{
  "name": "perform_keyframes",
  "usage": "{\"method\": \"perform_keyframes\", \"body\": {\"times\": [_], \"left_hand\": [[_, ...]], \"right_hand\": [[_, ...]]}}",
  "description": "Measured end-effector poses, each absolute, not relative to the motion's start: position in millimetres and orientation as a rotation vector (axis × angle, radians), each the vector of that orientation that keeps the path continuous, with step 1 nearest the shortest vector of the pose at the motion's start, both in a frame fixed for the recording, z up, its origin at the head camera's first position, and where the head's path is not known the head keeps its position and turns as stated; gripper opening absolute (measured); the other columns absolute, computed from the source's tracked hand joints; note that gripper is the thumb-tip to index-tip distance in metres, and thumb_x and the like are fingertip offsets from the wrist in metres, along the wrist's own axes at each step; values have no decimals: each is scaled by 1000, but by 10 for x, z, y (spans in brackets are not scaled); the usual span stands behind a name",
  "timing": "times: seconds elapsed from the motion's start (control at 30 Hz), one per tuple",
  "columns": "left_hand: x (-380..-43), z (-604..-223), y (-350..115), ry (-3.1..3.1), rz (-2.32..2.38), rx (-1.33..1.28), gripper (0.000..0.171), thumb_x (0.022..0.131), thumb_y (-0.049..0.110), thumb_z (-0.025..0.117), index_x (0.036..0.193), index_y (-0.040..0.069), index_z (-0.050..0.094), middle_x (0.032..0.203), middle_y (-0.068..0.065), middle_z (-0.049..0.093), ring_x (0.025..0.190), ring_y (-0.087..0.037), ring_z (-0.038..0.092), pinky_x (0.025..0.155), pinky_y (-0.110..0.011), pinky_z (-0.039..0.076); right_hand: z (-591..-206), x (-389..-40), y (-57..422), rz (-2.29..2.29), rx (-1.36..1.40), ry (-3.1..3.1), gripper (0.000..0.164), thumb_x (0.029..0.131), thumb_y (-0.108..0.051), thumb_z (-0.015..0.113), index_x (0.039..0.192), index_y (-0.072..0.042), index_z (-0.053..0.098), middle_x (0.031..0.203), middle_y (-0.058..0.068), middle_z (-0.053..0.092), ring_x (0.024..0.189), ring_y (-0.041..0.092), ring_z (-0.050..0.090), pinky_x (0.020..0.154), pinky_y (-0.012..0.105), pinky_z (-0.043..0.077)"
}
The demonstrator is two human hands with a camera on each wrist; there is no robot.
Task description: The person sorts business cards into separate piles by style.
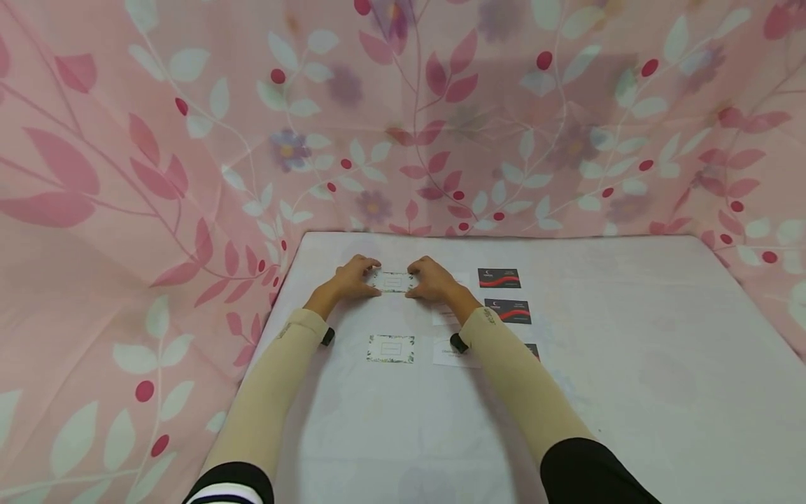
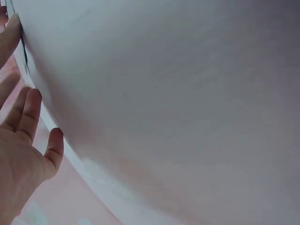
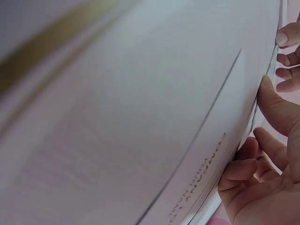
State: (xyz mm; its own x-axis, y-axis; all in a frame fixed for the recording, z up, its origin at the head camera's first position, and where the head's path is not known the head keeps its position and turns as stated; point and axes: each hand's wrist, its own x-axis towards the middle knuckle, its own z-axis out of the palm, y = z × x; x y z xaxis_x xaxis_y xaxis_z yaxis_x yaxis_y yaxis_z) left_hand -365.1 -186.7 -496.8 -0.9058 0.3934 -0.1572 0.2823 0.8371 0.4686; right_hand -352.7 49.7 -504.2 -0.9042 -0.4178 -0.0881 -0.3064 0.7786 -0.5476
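Note:
Between my two hands a small white card with a leafy border (image 1: pixel 393 282) lies at the table's far left part. My left hand (image 1: pixel 354 278) holds its left end, thumb at the near corner and fingers at the far one. At the right end my right hand (image 1: pixel 434 280) grips it the same way. In the right wrist view the right thumb (image 3: pixel 276 105) meets the card's thin edge. A matching leafy-bordered card (image 1: pixel 390 348) lies nearer to me. The left wrist view shows the left hand's fingers (image 2: pixel 30 112) at the side, some curled.
Right of the leafy cards is a column of white cards (image 1: pixel 446 355), partly hidden by my right hand and forearm. Further right lie dark cards with a red wave (image 1: pixel 499 278), the nearest mostly covered by my sleeve. A pink floral cloth (image 1: pixel 378 140) hangs behind the white table (image 1: pixel 661 350).

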Motion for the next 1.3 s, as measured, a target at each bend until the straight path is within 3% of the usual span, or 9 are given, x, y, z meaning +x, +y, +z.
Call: {"method": "perform_keyframes", "body": {"times": [0.23, 0.53, 0.83, 1.03, 1.3], "left_hand": [[-3581, -4970, -1827, 2829, 563, 467, 73, 85, 36, 78, 146, 15, 44, 144, -18, 41, 127, -32, 50, 108, -61, 30], [-3479, -4816, -1928, 2856, 841, 620, 63, 84, 19, 79, 139, 6, 51, 128, -21, 54, 113, -36, 58, 96, -48, 48], [-3210, -4803, -1969, 2721, 952, 685, 63, 82, 26, 81, 136, 7, 55, 132, -18, 57, 115, -34, 56, 100, -49, 45], [-3080, -4833, -1993, 2674, 1010, 729, 59, 82, 25, 82, 132, 9, 56, 132, -16, 58, 113, -32, 58, 95, -49, 49], [-2895, -4808, -1967, 2539, 1101, 742, 60, 81, 29, 83, 131, 6, 57, 131, -15, 59, 114, -33, 59, 94, -51, 47]], "right_hand": [[-5006, -3506, 508, -769, -545, 2793, 73, 82, -32, 81, 143, -5, 49, 138, 13, 51, 128, 26, 50, 112, 41, 37], [-4909, -3447, 552, -1285, -494, 2528, 71, 83, -34, 81, 142, -8, 51, 137, 13, 56, 132, 30, 47, 111, 49, 37], [-4866, -3193, 595, -1531, -406, 2229, 69, 84, -26, 80, 144, -12, 50, 140, 12, 53, 104, 28, 59, 84, 40, 49], [-4861, -3039, 650, -1562, -410, 2199, 65, 85, -24, 79, 143, -15, 51, 142, 14, 52, 96, 23, 59, 83, 43, 49], [-4857, -2831, 703, -1671, -396, 2076, 65, 86, -19, 77, 145, -14, 49, 140, 12, 52, 75, 19, 51, 66, 30, 41]]}}
